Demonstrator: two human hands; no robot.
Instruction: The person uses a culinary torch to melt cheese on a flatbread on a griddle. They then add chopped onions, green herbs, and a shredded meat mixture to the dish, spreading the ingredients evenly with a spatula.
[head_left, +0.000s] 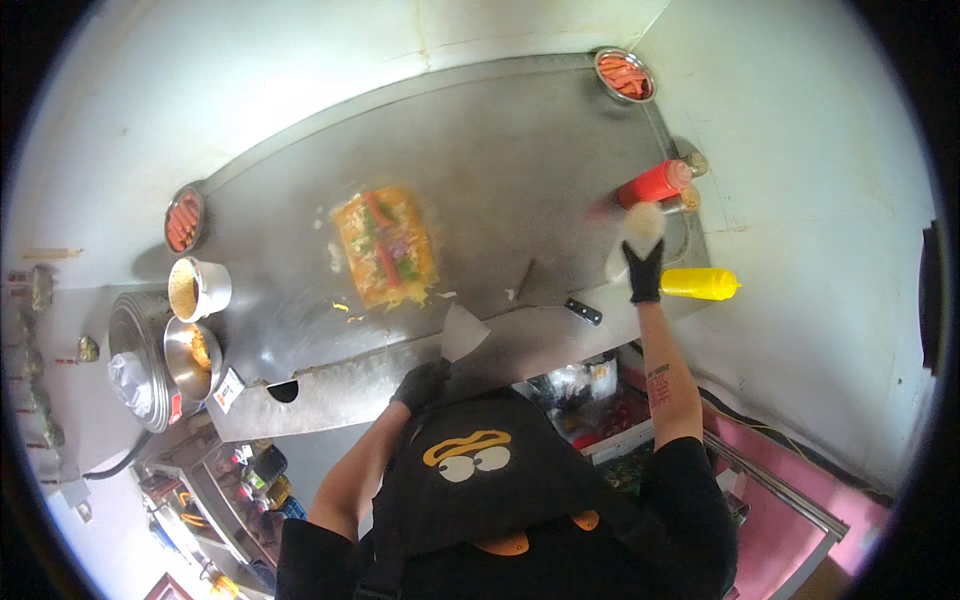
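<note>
My left hand (422, 385), in a black glove, grips a metal scraper (463, 332) by its handle at the front edge of the steel griddle (510, 157). At the right, my right hand (644, 271), also gloved, is closed around a pale squeeze bottle (643, 225), blurred at its top. Beside that hand lies a yellow squeeze bottle (697, 283); a red squeeze bottle (654, 184) stands just beyond. On the griddle, left of centre, a rectangular flatbread (345, 229) carries two sausages (387, 264), chopped greens and purple shreds.
A black-handled knife (583, 311) lies at the front ledge. Bowls of sausages stand at the back right (624, 76) and left (184, 219). A white tub (212, 289), a steel bowl (211, 375) and a large lidded pot (142, 315) line the left side. Walls bound the griddle.
</note>
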